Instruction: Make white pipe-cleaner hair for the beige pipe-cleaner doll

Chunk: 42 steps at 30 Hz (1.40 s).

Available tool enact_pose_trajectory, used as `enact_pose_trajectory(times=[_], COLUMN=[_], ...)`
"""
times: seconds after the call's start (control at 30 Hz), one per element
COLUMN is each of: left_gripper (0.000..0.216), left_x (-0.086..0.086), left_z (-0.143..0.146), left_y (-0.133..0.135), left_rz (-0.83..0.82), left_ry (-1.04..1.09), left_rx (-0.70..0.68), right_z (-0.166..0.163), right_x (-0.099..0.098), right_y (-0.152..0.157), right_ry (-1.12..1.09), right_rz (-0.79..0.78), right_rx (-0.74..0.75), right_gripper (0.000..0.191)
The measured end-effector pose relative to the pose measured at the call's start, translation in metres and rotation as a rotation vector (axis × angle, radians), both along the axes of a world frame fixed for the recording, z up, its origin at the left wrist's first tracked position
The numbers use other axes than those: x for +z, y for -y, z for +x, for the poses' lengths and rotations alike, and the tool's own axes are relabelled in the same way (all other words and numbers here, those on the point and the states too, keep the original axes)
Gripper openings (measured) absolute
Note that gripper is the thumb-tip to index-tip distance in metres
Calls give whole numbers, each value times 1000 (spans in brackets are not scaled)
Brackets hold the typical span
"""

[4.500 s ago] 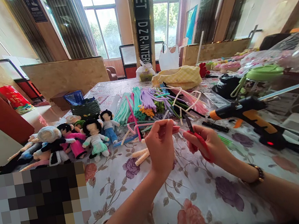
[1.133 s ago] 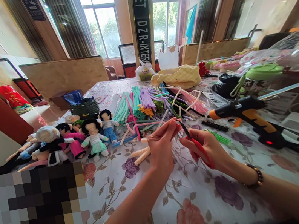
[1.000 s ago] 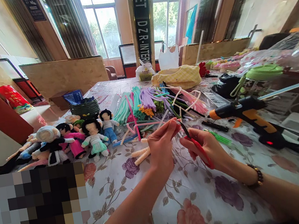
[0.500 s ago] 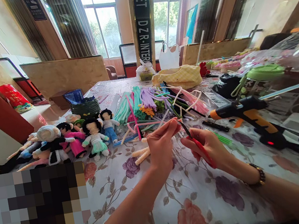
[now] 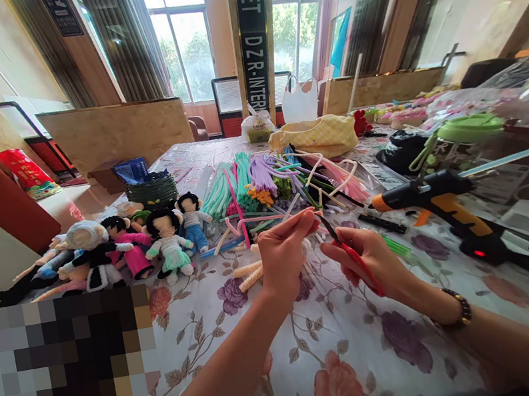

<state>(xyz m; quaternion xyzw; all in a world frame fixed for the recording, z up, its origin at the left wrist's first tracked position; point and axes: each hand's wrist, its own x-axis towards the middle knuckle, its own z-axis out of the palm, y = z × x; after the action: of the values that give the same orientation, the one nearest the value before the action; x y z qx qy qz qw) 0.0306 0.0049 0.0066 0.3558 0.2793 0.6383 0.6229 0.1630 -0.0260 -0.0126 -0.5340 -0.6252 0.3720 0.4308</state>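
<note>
Red-handled scissors (image 5: 364, 270) are in my right hand (image 5: 373, 257), with the dark blades pointing up and left toward my other fingertips. My left hand (image 5: 286, 248) is closed in a pinch, fingers pointing right, close by the blade tips. Whatever sits between its fingertips is too small to make out. Just behind and left of that hand, cream ribbed sticks (image 5: 251, 276) lie on the flowered tablecloth (image 5: 252, 369), partly covered by the hand. Farther back is a pile of pipe cleaners (image 5: 223, 195) in mint, lilac, pink and other colours.
Several small dolls (image 5: 167, 241) lie at the left. A black and orange glue gun (image 5: 439, 192) with a lit red light stands at the right. Behind the pile are a yellow checked pouch (image 5: 318, 137) and plastic bags (image 5: 300, 101). A green-lidded container (image 5: 468, 127) sits at the right back.
Both hands stay nearly in place. The scissors have turned slightly in my right hand, with the handle a little farther right. My left wrist has shifted slightly.
</note>
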Motion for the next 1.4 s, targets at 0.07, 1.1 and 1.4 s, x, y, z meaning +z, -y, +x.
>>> enact_pose_trajectory(times=[0.07, 1.1, 1.4], left_gripper=[14, 20, 22], left_x=[0, 1, 1], left_z=[-1, 1, 2], left_y=[-1, 4, 5], left_rz=[16, -52, -92], left_ry=[-21, 160, 209], left_rx=[5, -107, -117], right_z=[0, 0, -3], right_x=[0, -6, -6], right_y=[0, -2, 0], right_ry=[21, -63, -18], right_rz=[12, 48, 47], right_rx=[-1, -20, -12], right_gripper=[44, 39, 40])
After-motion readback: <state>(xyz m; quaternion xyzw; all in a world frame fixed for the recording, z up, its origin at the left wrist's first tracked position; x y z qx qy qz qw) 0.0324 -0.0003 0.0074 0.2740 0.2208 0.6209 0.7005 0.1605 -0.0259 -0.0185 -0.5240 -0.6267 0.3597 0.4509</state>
